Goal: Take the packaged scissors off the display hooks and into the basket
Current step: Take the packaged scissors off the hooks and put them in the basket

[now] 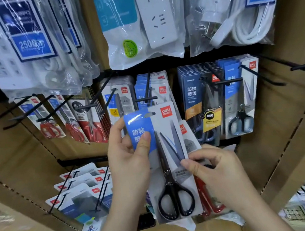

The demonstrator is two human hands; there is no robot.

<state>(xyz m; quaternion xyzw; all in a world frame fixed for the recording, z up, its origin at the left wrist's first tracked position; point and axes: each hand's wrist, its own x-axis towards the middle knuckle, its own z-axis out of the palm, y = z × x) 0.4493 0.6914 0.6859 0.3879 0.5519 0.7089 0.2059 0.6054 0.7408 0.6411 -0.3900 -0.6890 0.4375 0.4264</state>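
Left hand (129,156): thumb and fingers pinch upper-left blue corner of black-handled scissors pack (171,172), centre frame, clear of display hooks (146,97). Right hand (220,172) pinches its right edge. I judge card light, stiff, glossy: grip edges, not blister. Basket unseen.

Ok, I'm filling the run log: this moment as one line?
left hand: grips black-handled scissors pack, unhooked | right hand: pinches its edge | basket: not in view

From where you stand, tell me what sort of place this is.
Probably a shop aisle: carded scissors hang on black display hooks, bagged power strips above, and the left hand and right hand hold one scissors pack.
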